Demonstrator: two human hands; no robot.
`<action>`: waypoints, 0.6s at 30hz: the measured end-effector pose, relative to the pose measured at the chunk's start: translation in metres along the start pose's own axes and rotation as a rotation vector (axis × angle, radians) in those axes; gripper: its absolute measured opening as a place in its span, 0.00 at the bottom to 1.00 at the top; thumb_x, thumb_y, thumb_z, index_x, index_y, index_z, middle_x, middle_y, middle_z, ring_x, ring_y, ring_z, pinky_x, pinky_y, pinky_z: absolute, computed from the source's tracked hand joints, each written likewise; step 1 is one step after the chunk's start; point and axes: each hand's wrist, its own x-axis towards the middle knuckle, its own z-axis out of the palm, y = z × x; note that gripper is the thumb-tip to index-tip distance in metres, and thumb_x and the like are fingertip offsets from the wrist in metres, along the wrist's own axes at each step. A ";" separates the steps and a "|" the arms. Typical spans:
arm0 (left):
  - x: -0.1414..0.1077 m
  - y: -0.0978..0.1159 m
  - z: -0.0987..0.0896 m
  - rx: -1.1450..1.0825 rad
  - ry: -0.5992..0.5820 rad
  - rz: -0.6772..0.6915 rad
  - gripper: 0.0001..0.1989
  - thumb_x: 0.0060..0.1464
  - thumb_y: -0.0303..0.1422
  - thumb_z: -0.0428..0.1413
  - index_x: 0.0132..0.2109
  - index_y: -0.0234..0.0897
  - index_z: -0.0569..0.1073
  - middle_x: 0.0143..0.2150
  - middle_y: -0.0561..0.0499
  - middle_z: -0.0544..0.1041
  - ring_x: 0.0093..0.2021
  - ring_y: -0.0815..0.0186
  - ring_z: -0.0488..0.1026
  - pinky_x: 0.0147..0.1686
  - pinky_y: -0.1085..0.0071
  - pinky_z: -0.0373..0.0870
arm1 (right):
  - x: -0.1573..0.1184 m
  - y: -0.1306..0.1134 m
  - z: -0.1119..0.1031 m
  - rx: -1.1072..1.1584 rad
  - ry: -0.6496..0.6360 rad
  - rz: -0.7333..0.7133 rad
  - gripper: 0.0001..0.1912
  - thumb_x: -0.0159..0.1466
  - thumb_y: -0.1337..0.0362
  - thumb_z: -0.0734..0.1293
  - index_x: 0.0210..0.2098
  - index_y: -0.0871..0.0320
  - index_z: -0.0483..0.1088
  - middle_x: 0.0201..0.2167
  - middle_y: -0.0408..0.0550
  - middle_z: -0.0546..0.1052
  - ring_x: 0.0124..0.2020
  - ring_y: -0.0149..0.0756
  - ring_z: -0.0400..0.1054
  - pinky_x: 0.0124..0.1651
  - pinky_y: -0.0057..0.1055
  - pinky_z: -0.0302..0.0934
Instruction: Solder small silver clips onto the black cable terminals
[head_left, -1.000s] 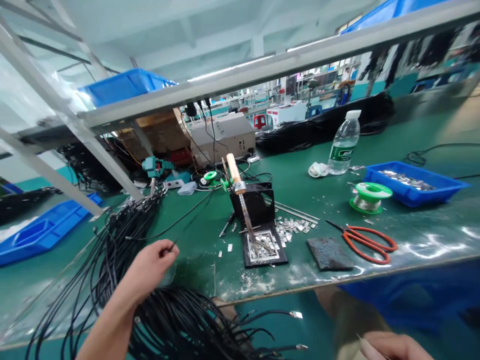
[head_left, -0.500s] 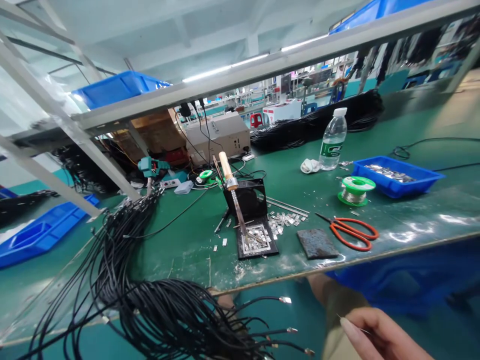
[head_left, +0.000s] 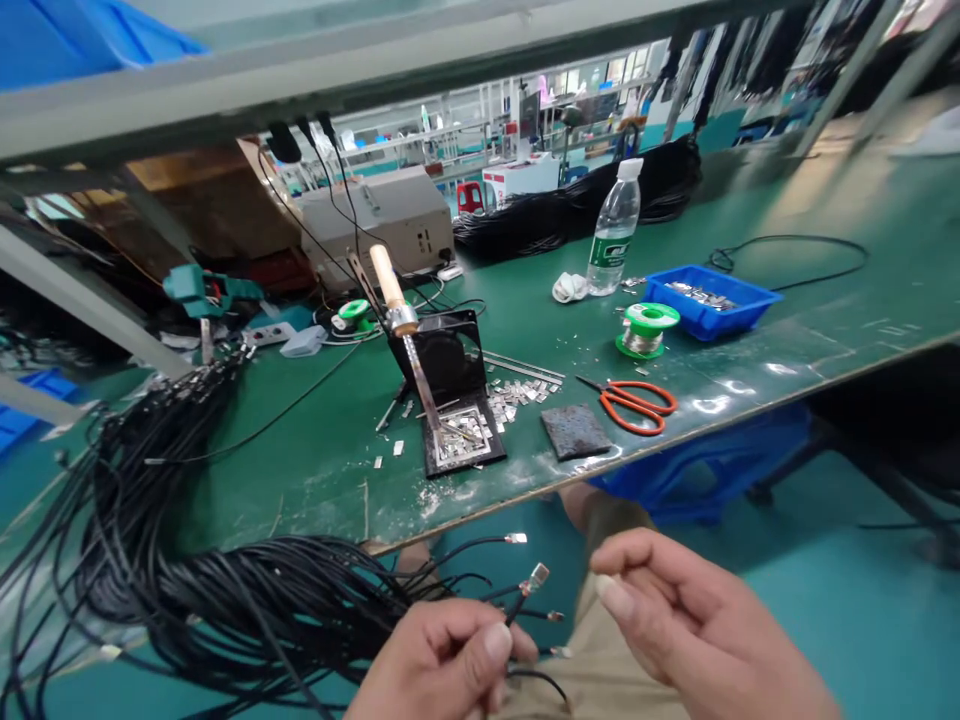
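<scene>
My left hand (head_left: 450, 655) pinches a black cable (head_left: 515, 606) just below its end, where a small metal connector (head_left: 536, 579) points up and to the right. To the right, my right hand (head_left: 694, 635) has thumb and forefinger pressed together, apart from the connector. Whatever may be between those fingertips is too small to make out. A large bundle of black cables (head_left: 247, 590) hangs over the bench edge beside my left hand, several ends showing metal tips. On the bench, a wooden-handled soldering iron (head_left: 390, 290) leans over a black tray (head_left: 495, 455) of small metal pieces.
On the green bench (head_left: 292, 490) lie orange-handled scissors (head_left: 637, 405), a dark square pad (head_left: 576, 432), a solder spool (head_left: 646, 330), a blue bin (head_left: 712, 305) of metal parts and a water bottle (head_left: 613, 235). A shelf beam (head_left: 390, 75) crosses above.
My left hand has come into view with a black cable's end raised in it. My right hand has moved left and up, towards that end. The camera view has shifted right and down.
</scene>
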 end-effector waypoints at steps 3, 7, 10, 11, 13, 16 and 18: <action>-0.003 0.005 0.003 0.092 0.030 0.017 0.38 0.46 0.68 0.61 0.37 0.33 0.82 0.22 0.57 0.62 0.23 0.72 0.52 0.24 0.74 0.47 | 0.002 -0.008 0.009 -0.061 -0.074 -0.029 0.26 0.64 0.38 0.69 0.41 0.57 0.76 0.23 0.39 0.60 0.24 0.29 0.52 0.25 0.24 0.52; -0.011 0.011 0.005 0.132 0.040 0.032 0.36 0.50 0.67 0.58 0.37 0.34 0.82 0.22 0.59 0.59 0.22 0.72 0.49 0.24 0.73 0.46 | 0.006 -0.012 0.020 -0.115 -0.099 -0.146 0.21 0.67 0.45 0.68 0.33 0.57 0.77 0.20 0.40 0.62 0.22 0.28 0.55 0.23 0.23 0.53; -0.013 0.016 0.008 0.114 0.037 0.028 0.33 0.53 0.64 0.58 0.34 0.34 0.79 0.22 0.57 0.62 0.23 0.71 0.53 0.25 0.73 0.49 | 0.007 -0.012 0.023 -0.141 -0.062 -0.219 0.18 0.67 0.50 0.69 0.28 0.56 0.77 0.19 0.41 0.66 0.21 0.27 0.58 0.22 0.20 0.57; -0.013 0.017 0.010 0.102 0.027 0.026 0.32 0.54 0.63 0.57 0.32 0.35 0.77 0.23 0.57 0.64 0.24 0.71 0.54 0.25 0.73 0.50 | 0.007 -0.013 0.024 -0.148 -0.058 -0.240 0.16 0.67 0.52 0.70 0.29 0.56 0.77 0.19 0.42 0.69 0.21 0.27 0.61 0.22 0.19 0.59; -0.012 0.021 0.013 0.086 0.021 0.051 0.28 0.56 0.59 0.57 0.30 0.36 0.75 0.24 0.55 0.67 0.25 0.70 0.57 0.27 0.73 0.54 | 0.007 -0.014 0.023 -0.147 -0.061 -0.274 0.14 0.66 0.55 0.71 0.29 0.55 0.79 0.22 0.44 0.75 0.21 0.28 0.66 0.23 0.18 0.63; -0.011 0.027 0.016 0.136 0.099 0.182 0.20 0.59 0.49 0.59 0.31 0.37 0.79 0.28 0.52 0.71 0.30 0.67 0.64 0.32 0.71 0.60 | 0.005 -0.016 0.020 -0.135 -0.031 -0.300 0.11 0.65 0.56 0.72 0.30 0.53 0.81 0.24 0.45 0.79 0.20 0.28 0.69 0.22 0.18 0.64; -0.010 0.030 0.017 0.193 0.181 0.278 0.15 0.58 0.44 0.60 0.32 0.39 0.83 0.30 0.49 0.74 0.33 0.64 0.69 0.34 0.70 0.63 | 0.003 -0.014 0.019 -0.155 -0.006 -0.296 0.10 0.64 0.55 0.73 0.32 0.53 0.82 0.24 0.45 0.80 0.19 0.28 0.69 0.20 0.18 0.64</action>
